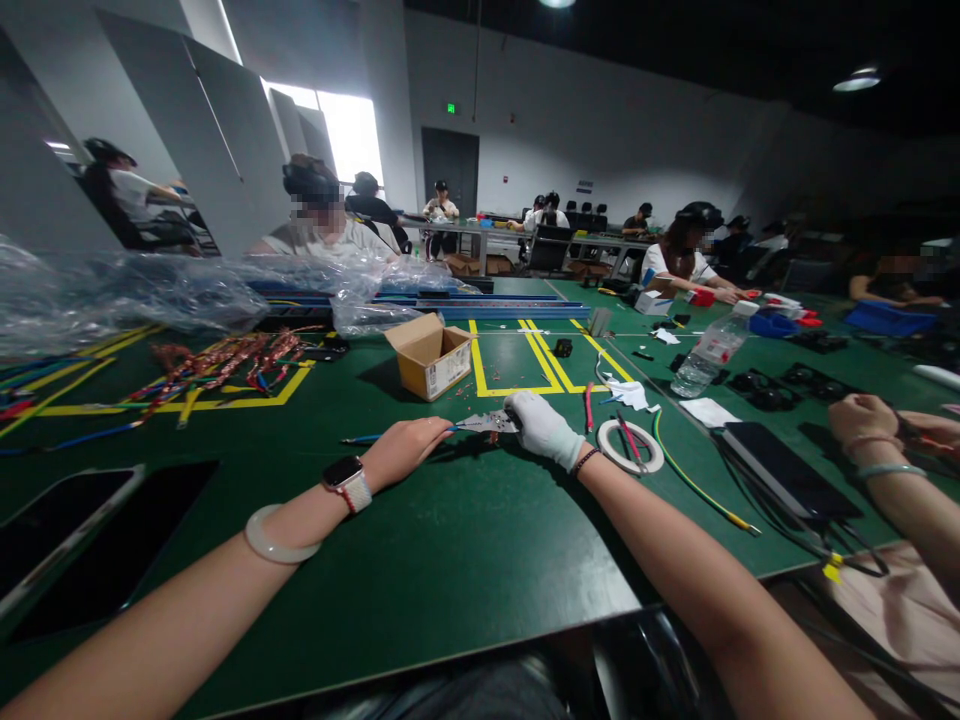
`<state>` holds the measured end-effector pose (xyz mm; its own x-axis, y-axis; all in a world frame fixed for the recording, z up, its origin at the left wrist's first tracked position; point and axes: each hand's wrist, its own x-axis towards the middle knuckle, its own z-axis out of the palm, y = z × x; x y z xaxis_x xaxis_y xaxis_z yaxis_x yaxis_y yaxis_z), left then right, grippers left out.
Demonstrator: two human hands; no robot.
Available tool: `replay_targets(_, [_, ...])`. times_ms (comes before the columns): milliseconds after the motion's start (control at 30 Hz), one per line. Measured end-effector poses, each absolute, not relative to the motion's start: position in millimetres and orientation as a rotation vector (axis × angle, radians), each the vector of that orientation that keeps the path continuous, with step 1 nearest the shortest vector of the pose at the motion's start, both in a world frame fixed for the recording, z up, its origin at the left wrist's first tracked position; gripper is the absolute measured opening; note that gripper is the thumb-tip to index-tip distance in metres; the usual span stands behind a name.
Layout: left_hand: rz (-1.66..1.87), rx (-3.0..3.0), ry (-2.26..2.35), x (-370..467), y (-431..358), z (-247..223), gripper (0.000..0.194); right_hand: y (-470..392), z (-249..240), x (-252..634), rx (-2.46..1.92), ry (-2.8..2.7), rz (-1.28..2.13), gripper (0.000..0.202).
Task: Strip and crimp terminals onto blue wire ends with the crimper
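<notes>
My left hand (409, 447), bare and wearing a watch, is closed on a blue wire (361, 440) whose tail sticks out to the left. The wire's other end runs into the jaws of metal wire strippers (486, 422). Around the strippers' handles, my right hand (544, 425) in a white glove is closed. Bits of copper show just under the jaws. Behind the hands stands an opened cardboard box (431, 357). Beside the gloved wrist lie a white tape roll (631, 445), a red wire piece (588, 408) and a yellow-green cable (697, 478).
Stripped copper wires (232, 362) are heaped at the left, near plastic wrap (150, 285). Two dark flat devices (112, 545) lie at the front left. A water bottle (712, 350) and a black power bank-like block (784, 465) are right. A co-worker's hands (866, 420) rest at the right edge.
</notes>
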<state>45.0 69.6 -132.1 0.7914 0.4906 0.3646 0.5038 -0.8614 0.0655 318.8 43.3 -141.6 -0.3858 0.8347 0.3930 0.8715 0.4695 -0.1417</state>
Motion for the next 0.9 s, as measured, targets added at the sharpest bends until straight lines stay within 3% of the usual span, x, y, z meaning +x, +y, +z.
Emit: replay_targets(900, [-0.575, -2.937, -0.874, 45.7, 70.1, -130.1, 0.036, 38.1, -136.0, 312.3, -1.561, -2.272, -0.172, 0.020])
